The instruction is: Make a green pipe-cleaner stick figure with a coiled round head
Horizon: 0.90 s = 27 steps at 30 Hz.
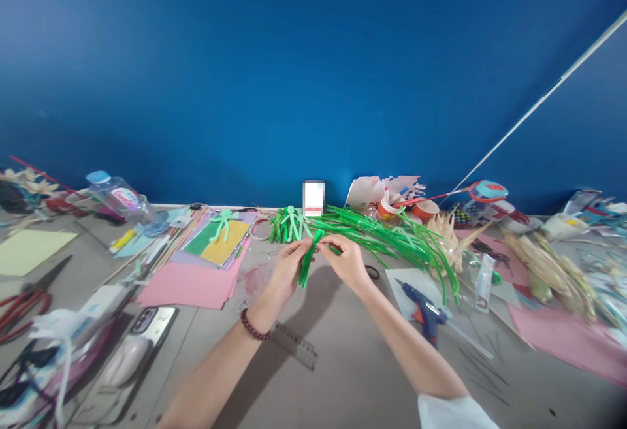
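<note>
Both of my hands meet over the middle of the table around a folded green pipe cleaner, its ends hanging down. My left hand is closed on it, a dark red bead bracelet round that wrist. My right hand pinches near the top of the same piece; the fingertips partly hide the grip. Just behind lies a long bundle of green pipe cleaners. Left of the bundle are several small bent green pipe-cleaner figures.
A blue glue gun lies on white paper to the right. A clear ruler is below my left hand. Pink paper, a phone, scissors and a bottle are at left. A blue wall rises behind.
</note>
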Tool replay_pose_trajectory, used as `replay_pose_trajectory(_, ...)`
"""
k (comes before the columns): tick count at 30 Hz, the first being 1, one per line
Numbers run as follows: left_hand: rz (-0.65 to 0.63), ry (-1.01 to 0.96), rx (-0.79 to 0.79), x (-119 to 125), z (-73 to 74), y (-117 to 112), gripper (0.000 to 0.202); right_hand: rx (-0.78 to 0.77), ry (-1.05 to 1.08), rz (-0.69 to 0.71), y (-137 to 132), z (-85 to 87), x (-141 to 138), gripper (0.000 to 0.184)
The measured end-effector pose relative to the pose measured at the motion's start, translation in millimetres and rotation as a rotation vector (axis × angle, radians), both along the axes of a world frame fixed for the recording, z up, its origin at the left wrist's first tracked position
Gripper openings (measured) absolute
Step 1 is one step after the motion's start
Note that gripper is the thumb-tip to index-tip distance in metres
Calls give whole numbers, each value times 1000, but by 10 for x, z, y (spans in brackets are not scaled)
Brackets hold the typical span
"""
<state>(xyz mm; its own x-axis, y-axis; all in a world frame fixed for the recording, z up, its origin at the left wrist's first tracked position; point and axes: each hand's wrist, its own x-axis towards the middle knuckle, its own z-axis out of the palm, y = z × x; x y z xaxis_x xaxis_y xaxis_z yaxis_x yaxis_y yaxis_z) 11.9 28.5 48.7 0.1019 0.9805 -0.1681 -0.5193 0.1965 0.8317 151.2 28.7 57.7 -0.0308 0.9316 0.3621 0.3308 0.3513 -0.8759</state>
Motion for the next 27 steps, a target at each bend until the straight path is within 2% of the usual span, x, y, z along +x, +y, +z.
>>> replay_pose_trajectory(11, -23, -93, -82, -16, -4, 32, 15, -84, 64, -22, 4, -12, -16, 15)
replay_pose_trajectory(15, -64, -117, -75, -28, -6, 33, 14, -190, 188, 66, 40, -51, 0, 26)
replay_pose_trajectory(19, -77, -114, -71, -35, 0, 33, 14, -245, 270, 102, 54, -69, -4, 29)
replay_pose_trajectory(27, -131, -116, -44, -56, 14, 41, 13, -110, 176, 96, 46, -33, 1, 19)
